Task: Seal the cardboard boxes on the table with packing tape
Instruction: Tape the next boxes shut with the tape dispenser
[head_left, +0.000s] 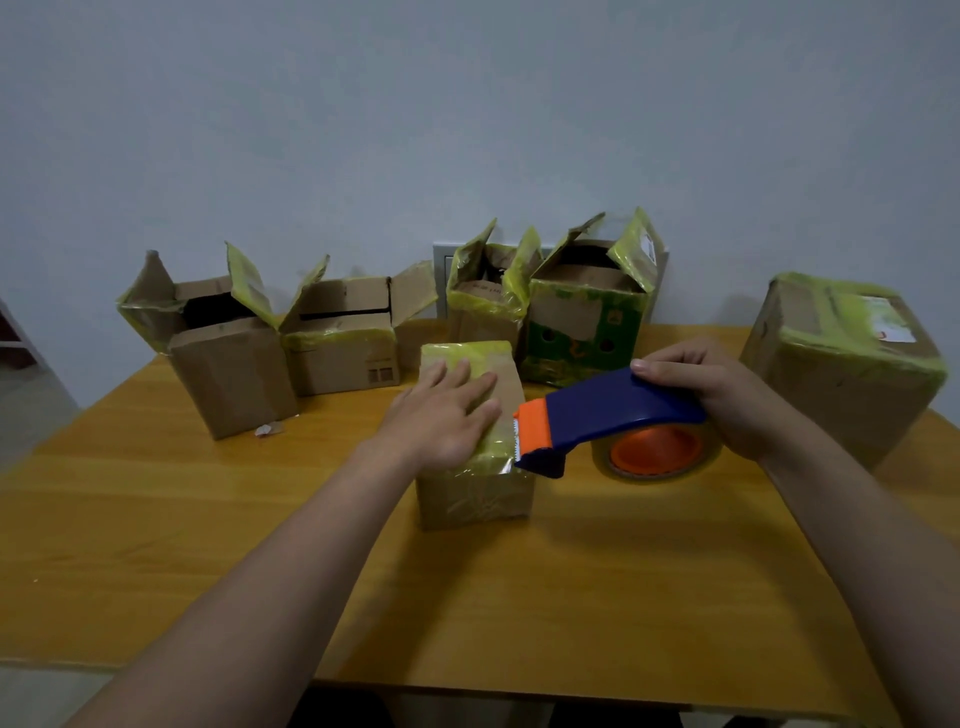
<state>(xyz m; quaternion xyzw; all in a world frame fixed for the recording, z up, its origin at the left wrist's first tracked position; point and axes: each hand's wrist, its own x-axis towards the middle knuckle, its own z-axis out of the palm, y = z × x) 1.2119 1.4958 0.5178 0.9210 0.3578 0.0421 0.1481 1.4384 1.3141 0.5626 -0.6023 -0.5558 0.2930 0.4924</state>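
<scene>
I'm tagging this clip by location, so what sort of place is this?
Probably a plain room set up as a makeshift packing spot: a wooden table against a bare wall, several cardboard boxes with flaps open, and a tape dispenser in the right hand.

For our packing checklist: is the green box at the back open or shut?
Open: the green box has its top flaps standing up.
</scene>
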